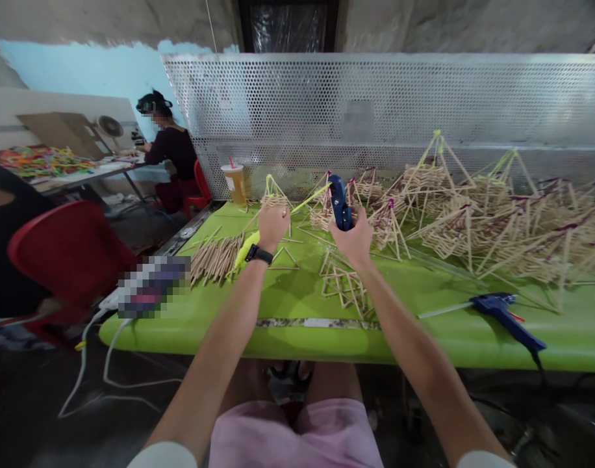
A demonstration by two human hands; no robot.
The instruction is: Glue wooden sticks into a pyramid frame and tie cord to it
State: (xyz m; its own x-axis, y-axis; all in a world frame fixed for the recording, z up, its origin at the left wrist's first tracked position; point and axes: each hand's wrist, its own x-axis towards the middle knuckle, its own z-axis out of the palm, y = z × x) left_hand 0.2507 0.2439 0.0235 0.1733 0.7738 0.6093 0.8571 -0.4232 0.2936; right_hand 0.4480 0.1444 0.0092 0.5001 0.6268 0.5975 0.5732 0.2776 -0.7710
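My right hand (354,238) is closed around the grip of a blue glue gun (339,201), held upright above the green table (297,305). My left hand (273,224) is closed on a small stick pyramid (276,193) with yellow-green joints, raised just left of the gun's tip. A thin yellow-green strand runs from the gun's nozzle toward the pyramid. A black watch sits on my left wrist. Directly below my right hand, a flat stick lattice (343,285) lies on the table.
A big heap of finished stick structures (497,214) fills the table's right and back. Loose sticks (215,257) lie at the left. A second blue glue gun (505,313) rests at the right front. A drink cup (236,183) stands by the perforated metal screen. Another person sits far left.
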